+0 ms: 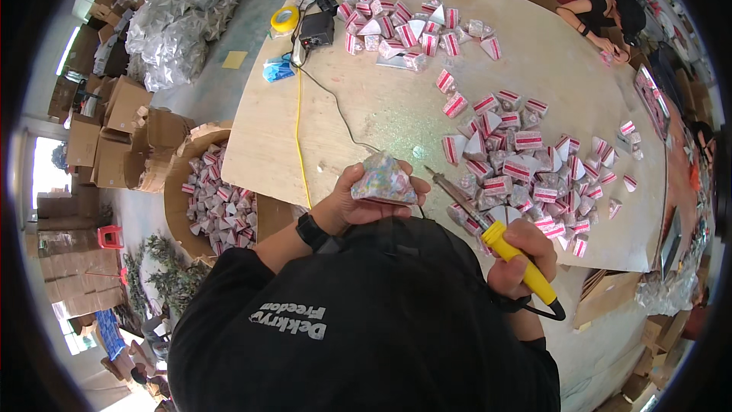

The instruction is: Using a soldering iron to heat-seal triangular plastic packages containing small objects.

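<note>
My left hand (358, 198) holds up a small clear bag of pale coloured bits (383, 180) just above the near edge of the wooden table (381, 107). My right hand (522, 255) grips the yellow handle of a soldering iron (488, 233). Its metal tip points up-left toward the bag, a short gap away from it. A black watch sits on my left wrist. A heap of small packets with red-and-white labels (526, 175) lies on the table right beside the iron.
A second heap of packets (415, 30) lies at the table's far side, near a black power unit (316, 29), a yellow tape roll (284, 18) and a yellow cord. A cardboard box of packets (217, 206) stands at left. Another person (602, 15) works far right.
</note>
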{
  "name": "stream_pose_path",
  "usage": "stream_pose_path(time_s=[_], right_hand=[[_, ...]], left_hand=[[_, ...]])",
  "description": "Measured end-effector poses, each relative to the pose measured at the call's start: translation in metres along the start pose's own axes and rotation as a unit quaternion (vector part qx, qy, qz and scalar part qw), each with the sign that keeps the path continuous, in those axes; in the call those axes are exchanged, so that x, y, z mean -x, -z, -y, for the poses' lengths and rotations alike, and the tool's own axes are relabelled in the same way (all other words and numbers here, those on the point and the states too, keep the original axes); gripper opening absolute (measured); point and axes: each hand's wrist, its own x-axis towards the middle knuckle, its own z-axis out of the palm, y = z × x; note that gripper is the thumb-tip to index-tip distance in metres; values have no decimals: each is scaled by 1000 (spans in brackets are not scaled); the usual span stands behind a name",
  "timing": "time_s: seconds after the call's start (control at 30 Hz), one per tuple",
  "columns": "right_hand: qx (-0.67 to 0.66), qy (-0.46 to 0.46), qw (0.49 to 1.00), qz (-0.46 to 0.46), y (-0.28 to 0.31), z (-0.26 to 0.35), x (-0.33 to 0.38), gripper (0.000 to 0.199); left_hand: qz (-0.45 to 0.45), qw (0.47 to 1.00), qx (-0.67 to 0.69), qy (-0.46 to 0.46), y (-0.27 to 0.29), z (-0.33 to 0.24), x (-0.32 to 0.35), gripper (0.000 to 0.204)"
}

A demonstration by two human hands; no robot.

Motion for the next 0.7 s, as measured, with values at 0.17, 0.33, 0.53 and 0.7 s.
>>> stream_pose_path(time_s=[0.17,0.33,0.53,0.7], right_hand=[[16,11,999,33,-4,4,-6,29],[30,6,996,82,-3,5,-10,26],[13,-5,997,75,-5,8,-15,17],[23,10,993,112,-5,6,-15,22]], left_hand=[[-77,995,58,-35,-2,-2,-3,68],[-67,997,19,-35,-4,-3,-1,68],[-53,998,32,-30,2,-1,-3,67],[-56,998,25,-23,-1,-1,-4,67]])
